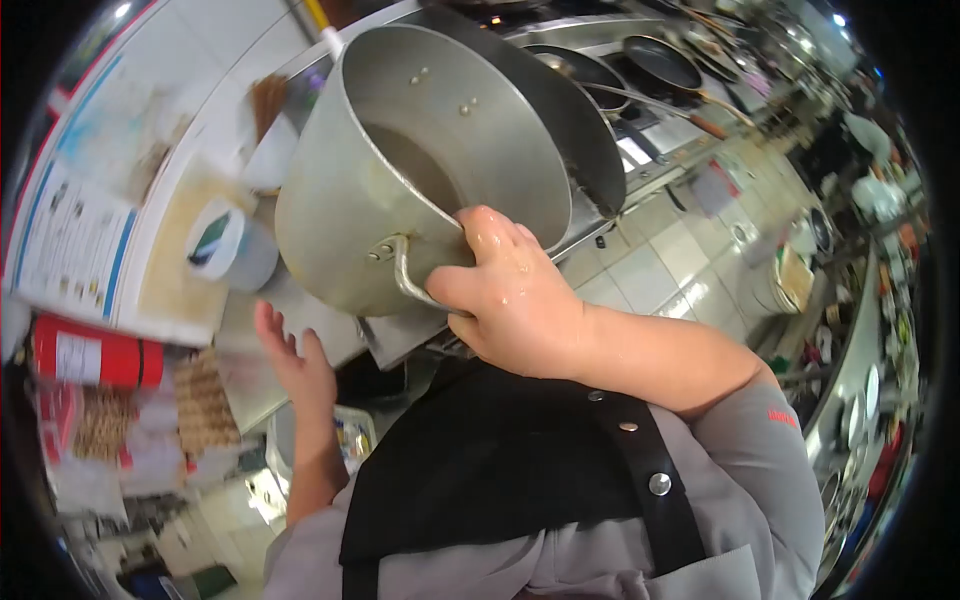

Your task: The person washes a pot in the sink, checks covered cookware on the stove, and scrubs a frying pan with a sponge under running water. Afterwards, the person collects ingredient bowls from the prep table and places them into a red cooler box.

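Right hand (pixel 515 295) holds unmarked pot (pixel 400 170); poster (pixel 75 240) text unreadable.

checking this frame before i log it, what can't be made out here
- Head view: the pot is tilted, and its inside bottom is partly hidden by its own wall.
- The right hand has its grip on the pot handle; the fingers cover most of it.
- The left hand is blurred; whether it touches anything cannot be told.
- The wall poster text is too small to read.

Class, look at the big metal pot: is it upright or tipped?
Tipped. The pot leans with its mouth facing sideways, showing the inside wall, while the right hand grips its handle.
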Demonstrator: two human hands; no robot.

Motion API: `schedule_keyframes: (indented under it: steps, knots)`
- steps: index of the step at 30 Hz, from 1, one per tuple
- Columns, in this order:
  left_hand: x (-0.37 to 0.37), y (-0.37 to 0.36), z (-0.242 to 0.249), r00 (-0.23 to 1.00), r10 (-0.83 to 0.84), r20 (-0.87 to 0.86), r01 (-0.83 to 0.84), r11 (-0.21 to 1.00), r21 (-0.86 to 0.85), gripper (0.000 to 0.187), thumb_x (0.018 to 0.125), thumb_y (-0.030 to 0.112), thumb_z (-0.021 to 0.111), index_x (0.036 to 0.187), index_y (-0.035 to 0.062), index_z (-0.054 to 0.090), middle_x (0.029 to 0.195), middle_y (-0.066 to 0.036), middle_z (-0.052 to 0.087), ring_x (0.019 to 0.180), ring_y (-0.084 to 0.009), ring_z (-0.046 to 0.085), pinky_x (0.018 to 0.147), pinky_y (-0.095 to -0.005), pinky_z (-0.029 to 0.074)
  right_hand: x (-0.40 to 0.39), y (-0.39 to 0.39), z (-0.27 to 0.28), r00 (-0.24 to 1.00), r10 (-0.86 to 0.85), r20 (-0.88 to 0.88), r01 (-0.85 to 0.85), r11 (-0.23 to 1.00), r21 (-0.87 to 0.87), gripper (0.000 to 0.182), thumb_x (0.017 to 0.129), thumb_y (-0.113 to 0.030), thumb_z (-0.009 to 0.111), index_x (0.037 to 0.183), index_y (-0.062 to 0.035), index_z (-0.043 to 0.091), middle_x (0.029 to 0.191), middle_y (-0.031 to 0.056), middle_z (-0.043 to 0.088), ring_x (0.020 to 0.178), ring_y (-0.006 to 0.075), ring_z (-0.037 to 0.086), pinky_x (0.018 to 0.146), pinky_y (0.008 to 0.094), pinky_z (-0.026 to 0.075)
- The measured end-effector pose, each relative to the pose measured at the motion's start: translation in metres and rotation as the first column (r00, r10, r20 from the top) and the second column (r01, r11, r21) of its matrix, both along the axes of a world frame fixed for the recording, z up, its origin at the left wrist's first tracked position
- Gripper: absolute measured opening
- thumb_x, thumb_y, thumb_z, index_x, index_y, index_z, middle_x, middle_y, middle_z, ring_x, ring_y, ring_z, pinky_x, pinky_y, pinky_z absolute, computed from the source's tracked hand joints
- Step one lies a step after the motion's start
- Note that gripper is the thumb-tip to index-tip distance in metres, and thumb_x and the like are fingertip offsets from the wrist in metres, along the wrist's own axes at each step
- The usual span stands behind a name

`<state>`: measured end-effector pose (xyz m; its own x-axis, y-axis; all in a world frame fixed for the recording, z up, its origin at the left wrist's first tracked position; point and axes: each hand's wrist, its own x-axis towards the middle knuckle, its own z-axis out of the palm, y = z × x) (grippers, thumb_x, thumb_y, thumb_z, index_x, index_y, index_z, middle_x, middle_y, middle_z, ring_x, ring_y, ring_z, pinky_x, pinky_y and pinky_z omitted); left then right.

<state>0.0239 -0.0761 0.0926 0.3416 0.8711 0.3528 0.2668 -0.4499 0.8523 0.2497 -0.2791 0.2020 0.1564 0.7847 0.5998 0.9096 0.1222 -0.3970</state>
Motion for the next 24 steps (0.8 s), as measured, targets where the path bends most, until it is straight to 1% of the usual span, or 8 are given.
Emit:
schedule_keyframes:
  steps: [4,7,10,13,16,17,21,24]
  knots:
    - [-0.013,-0.028,0.053,0.989,0.044,0.139,-0.052,0.997,0.05,0.057,0.099,0.017,0.051,0.15,0.0046,0.029,0.15,-0.016,0.038,0.137,-0.0297,0.038,0.11,-0.0414,0.032,-0.016,-0.026,-0.017,0.984,0.157,0.082,-0.161,0.986,0.047,0.009,0.072,-0.015,0.063,0.079,-0.0148,0.068,0.1,0.0135,0.051,0.097,0.031,0.052,0.078,0.0415,0.042]
    - [-0.003,-0.068,0.102,0.979,0.055,0.195,-0.033,0.993,-0.111,0.056,0.103,0.034,0.046,0.148,0.0039,0.032,0.148,-0.016,0.041,0.136,-0.0266,0.04,0.111,-0.0381,0.032,-0.028,-0.049,-0.026,0.949,0.282,0.143,-0.291,0.956,0.044,0.008,0.068,-0.016,0.064,0.076,-0.0152,0.066,0.107,0.0131,0.052,0.097,0.0299,0.052,0.08,0.0421,0.042]
    - [-0.001,-0.077,0.123,0.883,-0.043,0.468,0.134,0.978,-0.162,0.057,0.102,0.043,0.043,0.143,0.0029,0.041,0.141,-0.016,0.049,0.13,-0.0247,0.047,0.108,-0.0371,0.037,-0.04,-0.062,-0.031,0.924,0.317,0.214,-0.344,0.934,0.101,0.01,0.064,-0.019,0.063,0.074,-0.0155,0.063,0.108,0.0102,0.052,0.097,0.0276,0.051,0.081,0.042,0.04]
    - [-0.01,-0.08,0.156,0.827,-0.017,0.561,0.223,0.927,-0.302,0.056,0.101,0.044,0.046,0.136,0.0009,0.048,0.134,-0.015,0.056,0.121,-0.0237,0.055,0.104,-0.0368,0.042,-0.042,-0.065,-0.032,0.905,0.336,0.262,-0.376,0.919,0.122,0.011,0.063,-0.019,0.063,0.073,-0.0154,0.06,0.105,0.0083,0.051,0.097,0.0268,0.05,0.083,0.0417,0.039]
    - [-0.021,-0.081,0.171,0.875,-0.044,0.483,0.231,0.913,-0.336,0.055,0.099,0.045,0.049,0.131,-0.0005,0.053,0.127,-0.014,0.06,0.115,-0.0242,0.059,0.1,-0.0369,0.045,-0.049,-0.073,-0.028,0.863,0.37,0.344,-0.412,0.909,0.056,0.007,0.067,-0.023,0.064,0.07,-0.0169,0.064,0.1,0.0051,0.051,0.095,0.0244,0.048,0.087,0.0411,0.037]
    - [-0.031,-0.074,0.173,0.861,-0.122,0.494,0.342,0.858,-0.383,0.054,0.098,0.038,0.052,0.136,0.0002,0.049,0.13,-0.013,0.058,0.118,-0.0227,0.057,0.101,-0.0344,0.044,-0.054,-0.077,-0.029,0.868,0.374,0.326,-0.417,0.906,0.07,0.009,0.067,-0.024,0.065,0.07,-0.0159,0.063,0.102,0.0051,0.051,0.096,0.0247,0.048,0.089,0.0412,0.037]
    - [-0.05,-0.049,0.16,0.95,-0.136,0.281,0.226,0.92,-0.319,0.055,0.096,0.021,0.054,0.146,0.0025,0.04,0.131,-0.011,0.058,0.118,-0.0185,0.056,0.1,-0.0304,0.043,-0.073,-0.088,-0.03,0.825,0.384,0.415,-0.425,0.905,0.008,0.013,0.065,-0.025,0.062,0.07,-0.0136,0.061,0.109,0.0067,0.054,0.101,0.0251,0.05,0.09,0.0406,0.038]
    - [-0.053,-0.039,0.147,0.938,-0.19,0.289,0.282,0.904,-0.322,0.058,0.095,0.022,0.056,0.147,0.0034,0.039,0.132,-0.012,0.057,0.118,-0.0181,0.055,0.1,-0.0299,0.043,-0.087,-0.088,-0.026,0.834,0.338,0.436,-0.395,0.917,0.045,0.014,0.064,-0.026,0.061,0.07,-0.0131,0.061,0.107,0.0074,0.055,0.098,0.0256,0.051,0.088,0.0405,0.04]
